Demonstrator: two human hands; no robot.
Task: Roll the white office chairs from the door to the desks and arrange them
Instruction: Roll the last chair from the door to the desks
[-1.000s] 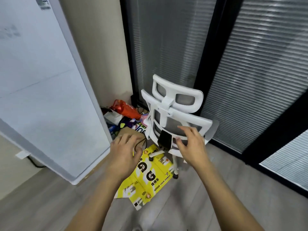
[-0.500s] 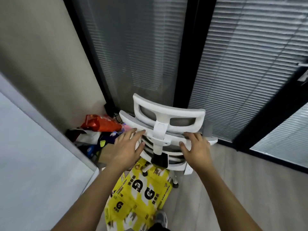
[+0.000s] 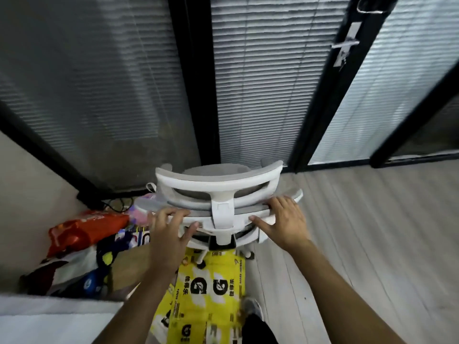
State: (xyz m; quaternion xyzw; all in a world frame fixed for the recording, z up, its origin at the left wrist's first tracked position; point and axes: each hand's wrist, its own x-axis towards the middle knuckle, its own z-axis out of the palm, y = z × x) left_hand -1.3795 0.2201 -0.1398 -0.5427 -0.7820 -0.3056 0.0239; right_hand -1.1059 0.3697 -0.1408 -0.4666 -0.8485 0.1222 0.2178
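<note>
White office chair (image 3: 222, 209): stands at the person's 12 o'clock, its back turned to them and its front towards the glass partition (image 3: 260, 83); seen steeply from above, headrest uppermost.
Left hand (image 3: 169, 234): clamped on the backrest's top rail at the chair's 8 o'clock side, fingers curled over the rim, thumb pressed against the frame below.
Right hand (image 3: 285, 219): clamped on the same rail at the 4 o'clock side, fingers hooked over the edge, thumb stretched along the white bar towards the central spine.
Hands together or apart: apart, one on each side of the spine.
Casters: one dark wheel (image 3: 201, 264) sits on the yellow carton (image 3: 206, 294); another (image 3: 249, 255) is just off its edge, on the grey plank floor (image 3: 360, 232).
Yellow carton: flattened, lying at 6 o'clock of the chair, running under the person's arms.
Clutter: an orange bag (image 3: 84, 229) and mixed packets are heaped at the chair's 8 to 9 o'clock, against the beige wall.
Cable (image 3: 119, 203): black, looping at 10 o'clock by the partition's foot.
Door handle (image 3: 346, 43): metal, up at 1 o'clock on a black frame.
Shoe (image 3: 250, 309): blurred, at 6 o'clock beside the carton.
</note>
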